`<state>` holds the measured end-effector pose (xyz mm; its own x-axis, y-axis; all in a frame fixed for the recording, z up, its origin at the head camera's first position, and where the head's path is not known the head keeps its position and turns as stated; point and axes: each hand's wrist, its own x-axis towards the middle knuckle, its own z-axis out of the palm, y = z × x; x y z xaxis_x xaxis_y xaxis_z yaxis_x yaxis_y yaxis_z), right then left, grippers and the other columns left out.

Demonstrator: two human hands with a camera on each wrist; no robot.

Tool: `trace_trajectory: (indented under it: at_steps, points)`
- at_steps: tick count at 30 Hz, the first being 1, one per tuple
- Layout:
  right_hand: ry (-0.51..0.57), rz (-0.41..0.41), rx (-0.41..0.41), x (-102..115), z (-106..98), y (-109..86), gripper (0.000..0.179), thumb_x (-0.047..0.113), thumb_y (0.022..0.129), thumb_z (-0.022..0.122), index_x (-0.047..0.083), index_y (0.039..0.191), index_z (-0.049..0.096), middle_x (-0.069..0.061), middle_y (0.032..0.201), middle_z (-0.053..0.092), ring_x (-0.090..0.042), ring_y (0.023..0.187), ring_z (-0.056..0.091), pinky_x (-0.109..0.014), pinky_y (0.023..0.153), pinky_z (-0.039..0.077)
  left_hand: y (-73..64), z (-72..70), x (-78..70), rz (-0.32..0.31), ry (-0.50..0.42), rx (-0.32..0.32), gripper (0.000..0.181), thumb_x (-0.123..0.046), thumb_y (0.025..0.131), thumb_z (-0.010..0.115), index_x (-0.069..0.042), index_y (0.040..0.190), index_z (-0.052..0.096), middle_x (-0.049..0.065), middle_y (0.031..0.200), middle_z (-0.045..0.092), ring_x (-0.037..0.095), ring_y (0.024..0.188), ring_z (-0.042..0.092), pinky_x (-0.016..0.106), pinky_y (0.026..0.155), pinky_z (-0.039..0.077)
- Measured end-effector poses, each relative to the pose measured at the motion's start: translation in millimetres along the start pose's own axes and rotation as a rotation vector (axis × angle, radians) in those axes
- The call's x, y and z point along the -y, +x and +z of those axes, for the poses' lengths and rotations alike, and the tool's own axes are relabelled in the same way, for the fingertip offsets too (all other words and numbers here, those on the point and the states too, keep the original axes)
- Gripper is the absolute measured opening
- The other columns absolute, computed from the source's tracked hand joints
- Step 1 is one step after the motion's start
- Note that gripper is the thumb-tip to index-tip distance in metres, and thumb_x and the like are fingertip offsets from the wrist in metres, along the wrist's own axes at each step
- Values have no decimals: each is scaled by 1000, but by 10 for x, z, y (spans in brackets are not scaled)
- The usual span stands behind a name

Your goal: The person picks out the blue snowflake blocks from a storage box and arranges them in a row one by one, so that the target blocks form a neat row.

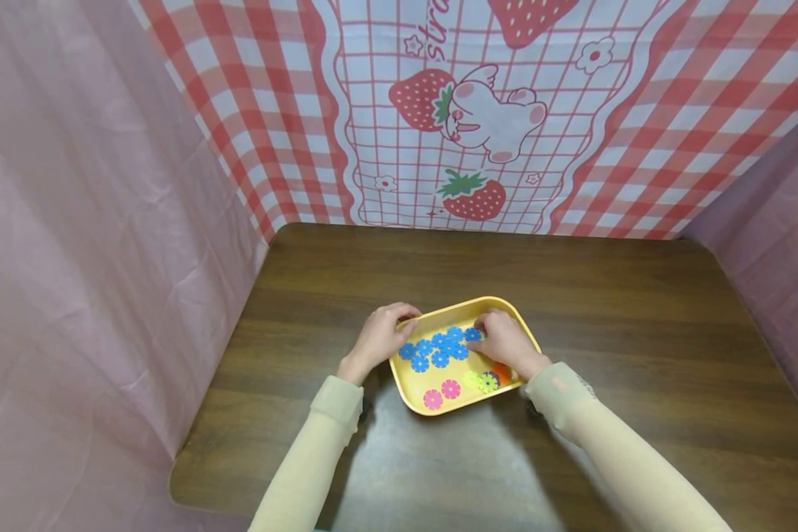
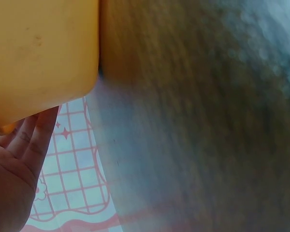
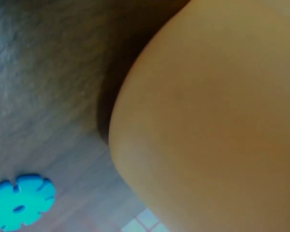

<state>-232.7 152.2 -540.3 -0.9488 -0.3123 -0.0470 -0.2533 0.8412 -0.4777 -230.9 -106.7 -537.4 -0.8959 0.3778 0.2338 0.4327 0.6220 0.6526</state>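
A yellow tray (image 1: 425, 408) sits slightly askew on the table. My left hand (image 1: 380, 340) grips its far-left rim, thumb inside; in the left wrist view the fingers (image 2: 31, 137) lie along the outer wall. Inside the tray, my right hand (image 1: 507, 343) pinches a blue notched interlocking disc (image 1: 472, 335) between thumb and fingers. More blue discs (image 1: 440, 359) cluster to its left. Two pink discs (image 1: 451, 389) lie near the front wall. Yellow-green discs (image 1: 488, 382) and orange ones (image 1: 502, 372) lie under the right wrist, partly covered. The right wrist view does not show the hand.
Brown wood-grain table (image 1: 346, 273) surrounds the tray. A red-and-white checked cloth with strawberries (image 1: 475, 199) hangs at the back, pink curtains (image 1: 106, 222) at the sides. One turquoise disc (image 3: 20, 203) appears beside the tray's wall (image 3: 208, 121); what supports it I cannot tell.
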Motion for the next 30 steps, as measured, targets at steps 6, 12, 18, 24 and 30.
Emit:
trace_trajectory:
  at_steps: [6,12,18,24,30]
  points:
    - [16,23,16,32,-27,11,30,20,79,85,-3,93,72,-11,88,69,-23,79,62,-42,78,53,-2,7,2,4,5,-4,14,-13,95,69,-10,108,74,4,107,71,21,99,67,38,88,52]
    - [24,6,7,31,-30,9,28,20,78,83,-2,91,72,-10,85,68,-22,77,62,-43,77,53,-1,9,-1,1,6,-9,14,-13,95,69,-10,108,74,3,107,71,20,98,67,37,88,52]
    - [20,-36,-21,15,-45,-18,27,18,75,81,-2,90,70,-8,82,66,-22,75,60,-41,74,52,-1,5,0,4,11,-9,14,-14,95,70,-10,108,74,3,107,72,19,98,67,37,88,52]
    - [38,-64,-52,29,-100,-64,25,15,77,79,-3,92,70,-8,80,64,-22,72,57,-39,69,50,-1,0,-10,-3,7,-7,14,-13,95,70,-10,108,74,4,107,71,20,98,67,37,88,52]
    - [61,-29,-54,87,-224,-131,33,18,79,80,-3,103,70,-7,80,63,-21,71,56,-36,67,48,1,3,-10,-6,-4,-1,15,-14,95,69,-9,109,74,4,107,71,20,99,67,37,89,52]
